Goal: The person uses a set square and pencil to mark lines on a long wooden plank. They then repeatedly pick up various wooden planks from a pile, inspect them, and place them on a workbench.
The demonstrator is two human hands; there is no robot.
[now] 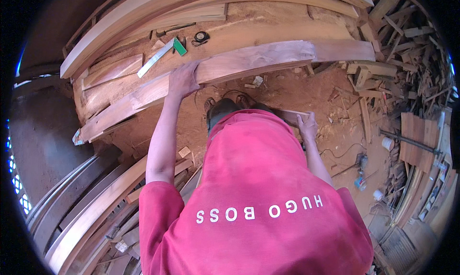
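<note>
My left hand is closed over the near edge of a long wooden plank, which lies along the front of the workbench. Its fingers reach onto the plank's upper face. Low on my right side, my right hand grips the end of a shorter wooden board. Part of that board is hidden behind my red shirt. Beyond my left hand, a try square with a green handle rests on the bench, beside a small dark coiled item.
Long timber beams line the bench's far side on a sawdust-covered top. Scrap wood is heaped at the right. More planks are stacked behind me at the left. A bar clamp and a thin cable are on the right.
</note>
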